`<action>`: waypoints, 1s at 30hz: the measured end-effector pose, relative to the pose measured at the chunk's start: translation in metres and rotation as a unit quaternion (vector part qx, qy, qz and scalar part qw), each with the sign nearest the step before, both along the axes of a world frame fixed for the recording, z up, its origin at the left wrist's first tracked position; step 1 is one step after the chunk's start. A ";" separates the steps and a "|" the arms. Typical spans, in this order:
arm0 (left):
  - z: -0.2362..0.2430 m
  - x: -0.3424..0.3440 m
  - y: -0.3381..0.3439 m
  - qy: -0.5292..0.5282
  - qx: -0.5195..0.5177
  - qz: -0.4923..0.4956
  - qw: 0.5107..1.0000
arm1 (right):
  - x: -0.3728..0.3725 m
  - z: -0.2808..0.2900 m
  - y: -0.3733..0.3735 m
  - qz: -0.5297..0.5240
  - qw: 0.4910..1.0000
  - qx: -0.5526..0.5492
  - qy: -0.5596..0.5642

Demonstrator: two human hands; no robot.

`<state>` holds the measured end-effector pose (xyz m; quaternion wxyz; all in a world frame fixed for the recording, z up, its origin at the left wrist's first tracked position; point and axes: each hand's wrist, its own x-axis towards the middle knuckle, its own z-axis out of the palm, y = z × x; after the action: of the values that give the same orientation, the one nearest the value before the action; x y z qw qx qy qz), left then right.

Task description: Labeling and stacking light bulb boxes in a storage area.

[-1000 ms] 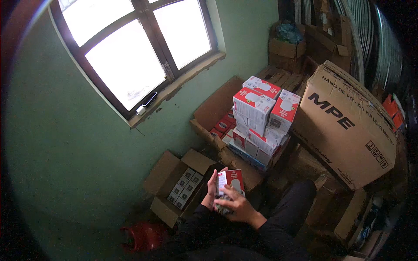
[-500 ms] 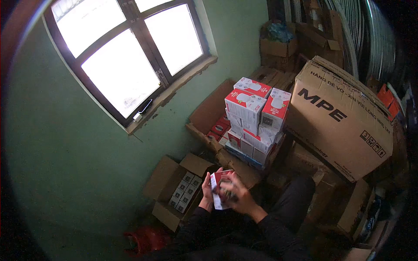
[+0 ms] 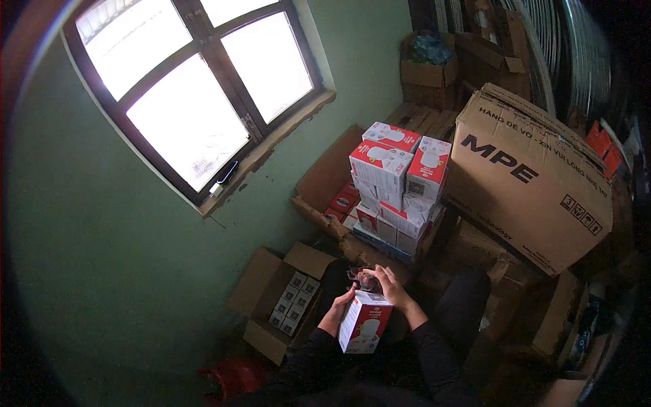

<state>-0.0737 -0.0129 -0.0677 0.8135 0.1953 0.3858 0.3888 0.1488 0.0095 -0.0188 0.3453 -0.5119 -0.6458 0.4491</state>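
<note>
My left hand (image 3: 333,313) is closed on the side of a red and white product box (image 3: 363,329), held low in front of me. My right hand (image 3: 393,288) is at the box's upper end, fingers curled on a dark, reddish crumpled item (image 3: 361,278) that I cannot make out clearly. Ahead, similar boxes (image 3: 383,163) are piled in and above an open carton (image 3: 325,163). To the left of my hands, another open carton (image 3: 258,278) holds several small white boxes (image 3: 297,295).
A large brown carton (image 3: 529,203) leans at the right, with more cartons (image 3: 427,71) behind. A window (image 3: 186,119) with small objects on its sill (image 3: 247,169) is set in the green wall. A red rounded object (image 3: 230,380) lies at lower left, and my dark-clothed leg (image 3: 461,305) is at right.
The product box has turned to show its red front and moved lower. My right hand has shifted up to its upper end, where the crumpled item now shows above the box.
</note>
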 end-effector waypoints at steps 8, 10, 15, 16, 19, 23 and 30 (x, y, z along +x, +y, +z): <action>0.072 0.003 0.027 -0.075 0.073 0.105 0.989 | -0.019 0.047 -0.039 0.021 0.890 -0.162 0.425; 0.078 0.002 0.037 -0.008 0.068 0.097 0.993 | -0.026 0.053 -0.045 -0.014 0.872 -0.184 0.453; 0.083 0.008 0.050 0.141 0.110 0.030 0.983 | -0.022 0.062 -0.040 -0.052 0.873 -0.198 0.442; 0.089 0.011 0.054 0.169 0.159 0.046 0.972 | -0.020 0.064 -0.040 -0.074 0.886 -0.193 0.415; 0.128 0.011 0.068 0.181 0.283 0.119 0.934 | -0.010 0.072 -0.042 -0.038 0.912 -0.158 0.377; 0.195 -0.012 0.074 0.015 0.234 0.266 0.935 | -0.004 0.073 -0.041 -0.094 0.870 -0.169 0.453; 0.202 0.056 -0.017 0.467 0.560 -0.054 0.683 | 0.006 0.057 -0.026 -0.141 0.805 -0.164 0.552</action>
<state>-0.0175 -0.0299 0.1347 0.2870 0.7907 0.4150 0.3467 0.1545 -0.0160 0.0386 0.6140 -0.3119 -0.1831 0.7016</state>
